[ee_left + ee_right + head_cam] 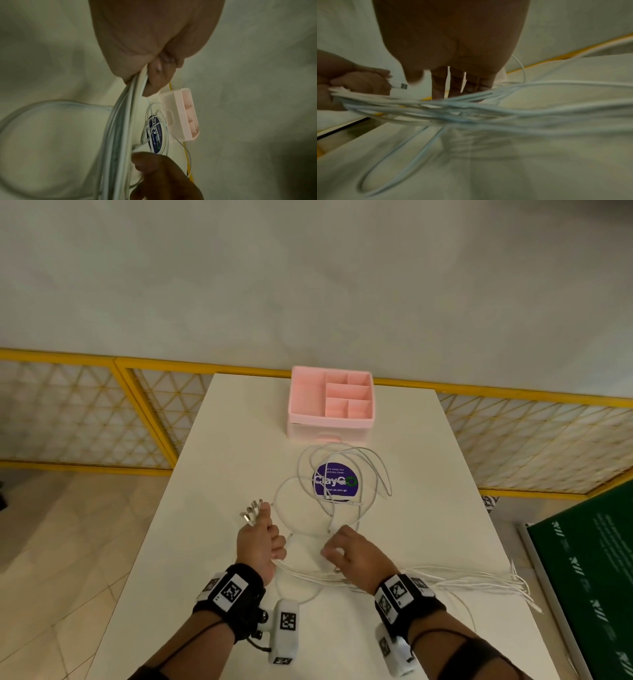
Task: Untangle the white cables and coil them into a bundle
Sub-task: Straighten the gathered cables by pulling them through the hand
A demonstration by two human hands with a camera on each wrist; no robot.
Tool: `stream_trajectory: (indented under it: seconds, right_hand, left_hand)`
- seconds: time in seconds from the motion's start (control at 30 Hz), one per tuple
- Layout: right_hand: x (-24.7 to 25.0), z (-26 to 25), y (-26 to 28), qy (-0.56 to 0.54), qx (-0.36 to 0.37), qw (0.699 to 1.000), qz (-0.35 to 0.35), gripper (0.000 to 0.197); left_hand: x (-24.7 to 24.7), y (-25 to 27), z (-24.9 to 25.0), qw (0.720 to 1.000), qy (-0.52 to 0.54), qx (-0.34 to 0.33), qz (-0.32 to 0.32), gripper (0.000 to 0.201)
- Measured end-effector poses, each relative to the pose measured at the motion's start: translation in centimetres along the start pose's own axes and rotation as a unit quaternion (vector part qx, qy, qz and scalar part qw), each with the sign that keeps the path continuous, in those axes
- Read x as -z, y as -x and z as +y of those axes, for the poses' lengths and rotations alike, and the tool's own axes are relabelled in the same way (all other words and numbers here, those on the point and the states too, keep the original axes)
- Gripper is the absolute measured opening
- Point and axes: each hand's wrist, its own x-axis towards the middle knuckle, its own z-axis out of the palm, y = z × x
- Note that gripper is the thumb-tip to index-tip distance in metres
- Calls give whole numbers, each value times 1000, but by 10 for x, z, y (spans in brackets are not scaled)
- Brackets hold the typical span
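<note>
The left hand (pixel 262 537) holds a closed grip on the gathered white cables (pixel 428 581), which trail right across the tabletop (pixel 219 542), while the right hand (pixel 349 553), fingers relaxed, rests on them and should probably draw each strand straight before coiling the far loose loops (pixel 339 474).
</note>
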Motion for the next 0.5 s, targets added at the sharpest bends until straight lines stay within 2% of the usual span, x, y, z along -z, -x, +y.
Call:
stream_trajectory:
  seconds: [0.07, 0.13, 0.3, 0.37, 0.43, 0.5]
  right_hand:
    - [-4, -6, -9, 111, 3, 991, -73, 30]
    - [-8, -11, -11, 174, -31, 977, -123, 31]
    - [-8, -20, -13, 287, -46, 943, -160, 29]
    - [0, -21, -15, 256, -38, 955, -142, 24]
    - [14, -25, -17, 162, -30, 981, -106, 19]
    - [30, -31, -19, 52, -19, 998, -32, 14]
  left_hand:
    - [1, 1, -1, 1000, -9, 5, 3, 43]
    - [0, 2, -3, 1000, -22, 9, 3, 41]
    - [-3, 7, -4, 999, -43, -4, -1, 40]
    - [-4, 8, -1, 999, -43, -14, 0, 41]
    - [-6, 7, 4, 999, -40, -23, 4, 41]
    - [-9, 6, 8, 999, -34, -21, 10, 42]
